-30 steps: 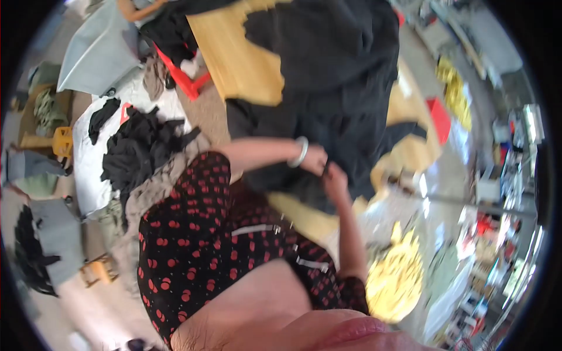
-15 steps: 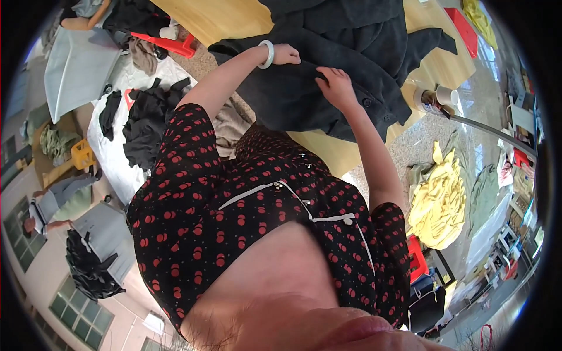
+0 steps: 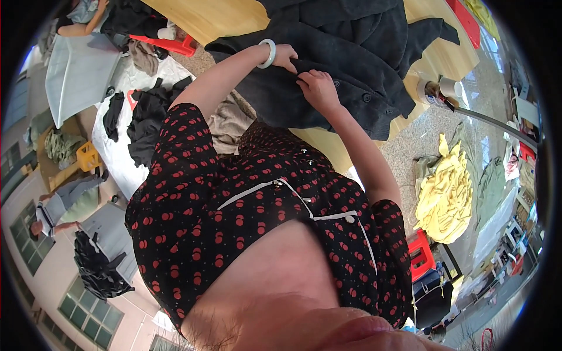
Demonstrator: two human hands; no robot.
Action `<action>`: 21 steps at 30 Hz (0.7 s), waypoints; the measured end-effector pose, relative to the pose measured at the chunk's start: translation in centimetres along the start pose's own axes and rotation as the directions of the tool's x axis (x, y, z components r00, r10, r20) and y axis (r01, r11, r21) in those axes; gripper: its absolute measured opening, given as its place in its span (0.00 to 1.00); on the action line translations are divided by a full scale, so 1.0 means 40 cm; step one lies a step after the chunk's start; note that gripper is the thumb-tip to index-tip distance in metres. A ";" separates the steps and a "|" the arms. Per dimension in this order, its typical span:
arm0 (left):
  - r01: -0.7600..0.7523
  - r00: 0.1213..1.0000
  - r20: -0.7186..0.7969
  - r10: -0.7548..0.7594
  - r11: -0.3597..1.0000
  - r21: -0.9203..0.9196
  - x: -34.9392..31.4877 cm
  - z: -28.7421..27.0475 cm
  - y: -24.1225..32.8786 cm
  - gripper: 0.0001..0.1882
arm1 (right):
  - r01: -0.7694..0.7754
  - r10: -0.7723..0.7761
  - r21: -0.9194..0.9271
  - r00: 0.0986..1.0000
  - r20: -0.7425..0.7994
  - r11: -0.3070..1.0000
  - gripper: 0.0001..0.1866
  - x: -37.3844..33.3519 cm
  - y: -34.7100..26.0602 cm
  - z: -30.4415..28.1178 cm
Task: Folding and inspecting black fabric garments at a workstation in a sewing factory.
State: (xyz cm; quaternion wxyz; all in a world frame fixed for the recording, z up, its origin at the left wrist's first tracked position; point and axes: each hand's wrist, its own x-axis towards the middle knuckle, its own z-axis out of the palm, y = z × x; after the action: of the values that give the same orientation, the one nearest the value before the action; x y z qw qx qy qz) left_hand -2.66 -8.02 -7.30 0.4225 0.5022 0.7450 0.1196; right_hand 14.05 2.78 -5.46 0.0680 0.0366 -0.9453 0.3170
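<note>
A dark charcoal jacket [image 3: 363,64] with buttons along its edge lies spread over a pale wooden table. My left hand [image 3: 285,57], a pale bangle [image 3: 267,54] on its wrist, is closed with its fingers on a fold of the jacket. Just to the right and nearer to me, my right hand [image 3: 319,90] has curled fingers pinching the same fold. The fingertips of both hands are partly hidden by cloth and knuckles. Several dark buttons [image 3: 366,97] show to the right of my right hand.
On the wooden table [image 3: 211,20], a white cup [image 3: 449,88] sits near the right edge by a curved grey arm. Yellow cloth [image 3: 448,196] is heaped right, above a red stool [image 3: 420,254]. Black garments [image 3: 149,123] lie on white sheeting at left. Other people work far left.
My right hand has moved left, closer to my left hand, and its fingers have curled onto the jacket. My left hand has shifted slightly, its fingers now pointing down into the fold.
</note>
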 end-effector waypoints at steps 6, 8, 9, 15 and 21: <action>0.028 0.999 -0.042 -0.027 0.999 0.015 -0.005 0.004 0.035 0.20 | 0.002 -0.005 -0.070 0.999 -0.052 0.998 0.05 -0.012 0.016 0.034; 0.006 0.997 -0.083 -0.009 0.999 -0.039 -0.008 0.004 0.024 0.19 | 0.000 -0.003 -0.080 0.999 -0.033 0.997 0.04 -0.004 0.007 0.034; -0.022 0.993 -0.119 0.010 0.995 -0.098 -0.008 0.006 0.016 0.18 | -0.006 0.006 -0.088 1.000 -0.009 0.996 0.04 0.001 0.000 0.029; -0.170 0.928 -0.345 0.137 0.983 -0.066 -0.007 0.045 -0.009 0.16 | 0.013 -0.012 -0.033 0.999 0.030 0.999 0.05 0.013 -0.006 0.013; -0.111 0.958 -0.277 0.071 0.985 -0.131 0.023 0.063 -0.023 0.18 | -0.150 0.160 0.174 0.986 -0.046 0.973 0.08 0.016 0.023 0.019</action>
State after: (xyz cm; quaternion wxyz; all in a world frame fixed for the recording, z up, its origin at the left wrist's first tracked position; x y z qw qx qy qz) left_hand -1.48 -8.29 -9.87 0.3459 0.4829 0.7612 0.2602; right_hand 13.24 3.03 -6.49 0.0679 -0.0413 -0.9124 0.4016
